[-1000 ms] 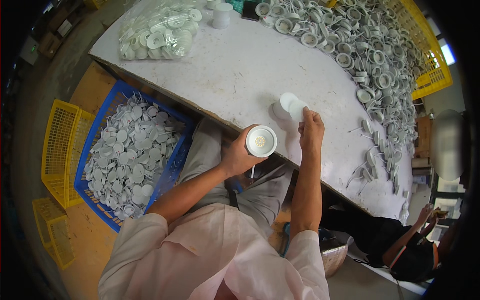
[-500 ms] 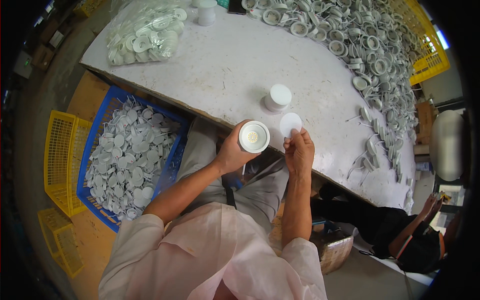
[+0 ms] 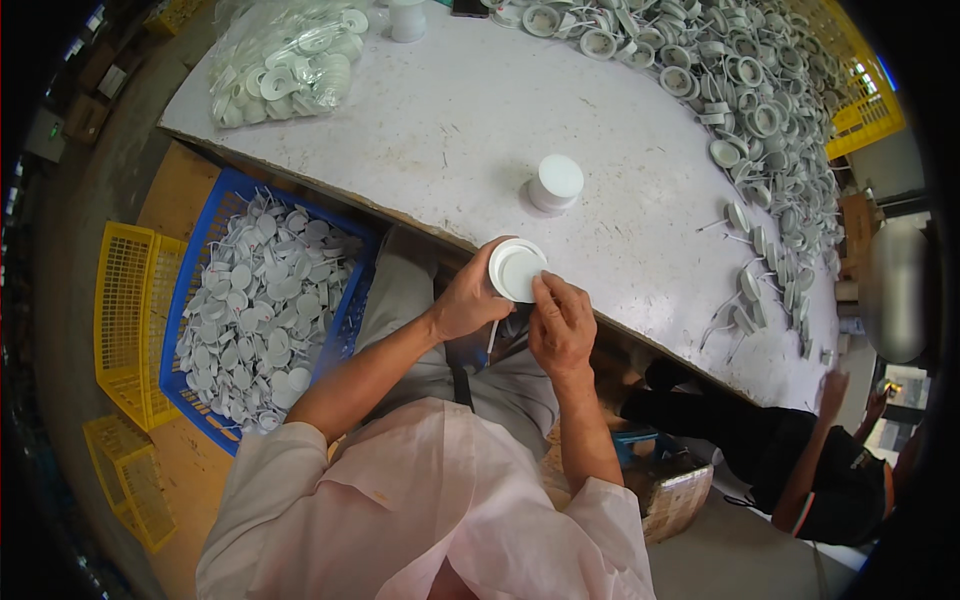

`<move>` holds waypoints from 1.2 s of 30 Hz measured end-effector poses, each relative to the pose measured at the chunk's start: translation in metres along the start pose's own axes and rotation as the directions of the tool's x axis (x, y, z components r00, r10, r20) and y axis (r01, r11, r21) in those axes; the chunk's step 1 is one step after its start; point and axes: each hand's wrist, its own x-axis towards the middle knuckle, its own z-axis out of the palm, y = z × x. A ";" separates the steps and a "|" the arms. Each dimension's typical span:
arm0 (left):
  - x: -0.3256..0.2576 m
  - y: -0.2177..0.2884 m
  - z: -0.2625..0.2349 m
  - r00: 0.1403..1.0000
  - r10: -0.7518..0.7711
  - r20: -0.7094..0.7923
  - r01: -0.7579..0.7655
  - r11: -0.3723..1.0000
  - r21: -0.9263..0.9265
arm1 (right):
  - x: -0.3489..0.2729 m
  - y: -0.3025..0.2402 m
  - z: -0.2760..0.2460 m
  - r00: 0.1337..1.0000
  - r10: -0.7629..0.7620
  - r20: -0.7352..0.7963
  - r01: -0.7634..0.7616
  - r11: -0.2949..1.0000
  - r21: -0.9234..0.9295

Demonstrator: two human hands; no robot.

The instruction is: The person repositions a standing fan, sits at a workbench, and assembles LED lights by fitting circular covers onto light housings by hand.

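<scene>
A white worktable lies beyond both hands. A blue plastic crate of white discs sits left of the left hand, which grasps a round white plastic housing. The right hand presses fingertips on its flat white disc. A short white cylinder stands just beyond.

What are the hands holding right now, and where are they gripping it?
The left hand grips a round white fixture housing by its side. The right hand presses a white disc onto its face with the fingertips.
</scene>
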 end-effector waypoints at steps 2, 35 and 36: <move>-0.002 -0.002 0.000 1.000 0.005 -0.002 -0.005 1.000 -0.028 | -0.002 -0.001 0.002 0.998 -0.041 0.040 0.042 0.999 -0.021; -0.004 -0.035 0.001 0.916 -0.165 -0.366 0.070 0.963 -0.261 | -0.002 -0.011 -0.001 0.991 -0.102 0.091 0.105 0.994 -0.019; -0.006 -0.029 -0.002 0.905 -0.169 -0.391 0.067 0.963 -0.260 | 0.000 -0.012 -0.004 0.992 -0.093 0.089 0.097 0.994 -0.042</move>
